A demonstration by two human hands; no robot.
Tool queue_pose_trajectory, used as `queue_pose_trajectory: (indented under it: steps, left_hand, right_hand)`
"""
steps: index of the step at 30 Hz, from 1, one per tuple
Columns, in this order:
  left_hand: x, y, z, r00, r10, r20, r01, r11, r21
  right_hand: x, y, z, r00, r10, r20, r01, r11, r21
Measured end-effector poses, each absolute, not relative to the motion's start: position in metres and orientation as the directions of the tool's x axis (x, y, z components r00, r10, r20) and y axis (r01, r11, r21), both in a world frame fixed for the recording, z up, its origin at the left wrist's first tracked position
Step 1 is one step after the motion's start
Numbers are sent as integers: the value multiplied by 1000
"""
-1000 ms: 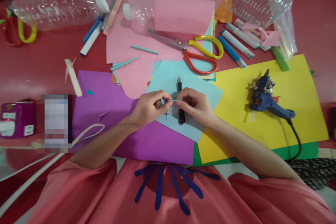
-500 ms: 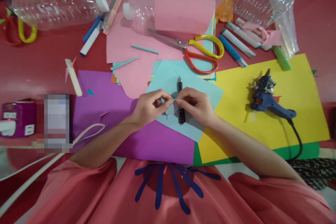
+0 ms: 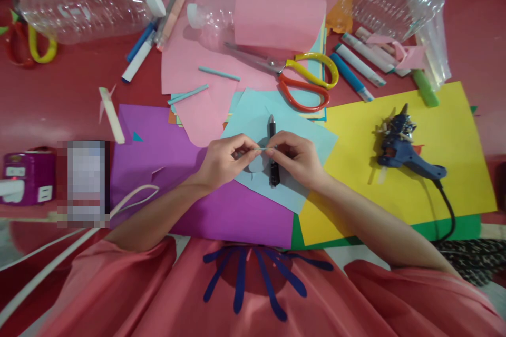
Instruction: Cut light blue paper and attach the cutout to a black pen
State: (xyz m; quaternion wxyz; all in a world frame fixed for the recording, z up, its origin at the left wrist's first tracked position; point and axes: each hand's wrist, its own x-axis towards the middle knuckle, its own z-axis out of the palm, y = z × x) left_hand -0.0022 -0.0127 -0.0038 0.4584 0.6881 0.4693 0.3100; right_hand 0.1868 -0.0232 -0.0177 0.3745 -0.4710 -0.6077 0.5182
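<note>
Between my left hand point(image 3: 226, 160) and my right hand point(image 3: 295, 157) a thin light-blue paper strip point(image 3: 264, 148) is pinched, one end in each set of fingertips. Both hands hover over a light-blue sheet of paper point(image 3: 296, 189). A black pen point(image 3: 272, 125) lies on that sheet, partly covered by my right fingers. Beyond my hands, thin rolled light-blue paper sticks point(image 3: 219, 73) rest on pink paper point(image 3: 203, 121). Scissors point(image 3: 272, 66) with yellow and red handles lie farther off, their blades pointing left.
A blue hot glue gun point(image 3: 403, 152) lies on yellow paper point(image 3: 454, 184) at right, its cord running toward me. Purple paper point(image 3: 245, 221) spreads at left. Plastic bottles point(image 3: 90, 16), a pink-wrapped bottle point(image 3: 279, 21) and markers point(image 3: 353, 76) lie at the back. A purple power adapter point(image 3: 29, 179) sits far left.
Hardly anything differs. Both hands keep the same pinch on the strip, and the whole view has shifted very slightly.
</note>
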Motion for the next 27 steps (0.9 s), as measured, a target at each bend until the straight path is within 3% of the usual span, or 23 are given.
queue_pose_trajectory:
  steps: [15,19,27]
  left_hand:
    - [-1,-9,-4,404,914,-30,283,-94,955]
    - [-1,-9,-4,411,911,-26,294,-106,950]
    - [-1,-9,-6,369,930,-4,295,-113,949]
  right_hand:
    - [186,-24,-16,-224,968,-115,168,-78,-983]
    - [186,-23,-15,-230,970,-72,160,-35,-987]
    - [188,-20,-15,-110,984,-140,-31,-144,-989]
